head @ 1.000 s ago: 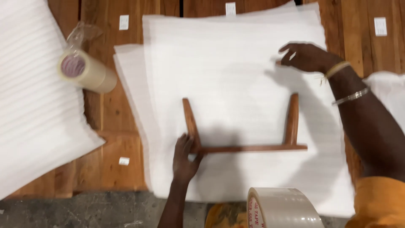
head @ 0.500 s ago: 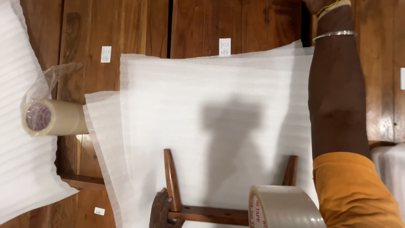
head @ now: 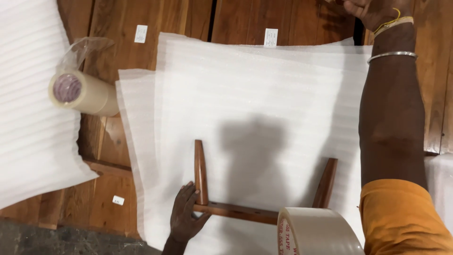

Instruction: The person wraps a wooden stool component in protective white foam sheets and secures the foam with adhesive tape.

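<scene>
Resting rather than clamping, my left hand [head: 185, 218] lies with fingers spread loosely against the U-shaped wooden frame [head: 245, 196], the fingertips touching its left upright near the corner where it meets the crossbar; nothing is gripped in a closed fist. The frame lies flat on the stacked white foam sheets [head: 264, 108], toward their near edge, its two tapered uprights pointing away from me and the crossbar nearest to me. My right hand [head: 370, 12] is far beyond the frame, at the top edge of the view above the far right corner of the foam; it is cut off by the picture's edge, so I cannot tell whether its fingers are open or closed on anything. That wrist carries a yellow band and a thin metal bangle [head: 392, 55], and the forearm runs back past the frame's right upright to an orange sleeve [head: 401, 219]. Just on the near side of the frame's crossbar, partly covering its right end, stands a large roll of clear packing tape [head: 318, 232]. Well left of the frame, off the foam's left edge, a roll of beige tape [head: 82, 93] lies on its side with crumpled clear plastic wrap [head: 82, 51] behind it. Further left again lies another white foam sheet [head: 33, 104]. All of it lies on brown wooden boards [head: 155, 14] bearing small white labels [head: 140, 33].
</scene>
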